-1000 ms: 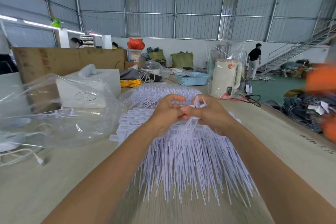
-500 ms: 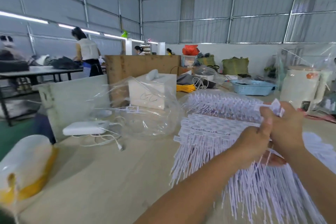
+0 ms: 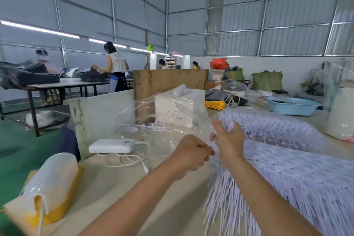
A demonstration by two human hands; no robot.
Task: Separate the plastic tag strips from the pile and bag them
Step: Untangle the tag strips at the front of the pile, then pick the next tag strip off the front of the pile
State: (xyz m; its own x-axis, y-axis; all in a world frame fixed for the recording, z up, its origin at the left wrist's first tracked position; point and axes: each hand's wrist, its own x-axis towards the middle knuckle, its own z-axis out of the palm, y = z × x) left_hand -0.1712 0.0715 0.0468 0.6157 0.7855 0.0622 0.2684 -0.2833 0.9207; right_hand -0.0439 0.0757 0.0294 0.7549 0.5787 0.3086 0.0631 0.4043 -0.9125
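While left hand [image 3: 191, 152] is curled and pinching end of tag strips [image 3: 216, 151], right hand [image 3: 228, 140] grips same bunch from other side, at left edge of pile [image 3: 287, 159] on table [image 3: 118, 188]. Advice: pull slowly, keep strips parallel so loose tails do not tangle. Clear bag [image 3: 153, 120] lies just beside hands, mouth direction unclear. Power bank [image 3: 112, 145] and cable [image 3: 122, 159] sit under bag, may catch.

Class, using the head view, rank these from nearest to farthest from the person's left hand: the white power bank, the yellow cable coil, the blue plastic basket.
1. White power bank: just left of the left hand, on the table.
2. Yellow cable coil: farther back, behind the hand.
3. Blue plastic basket: far right, at the back of the table.
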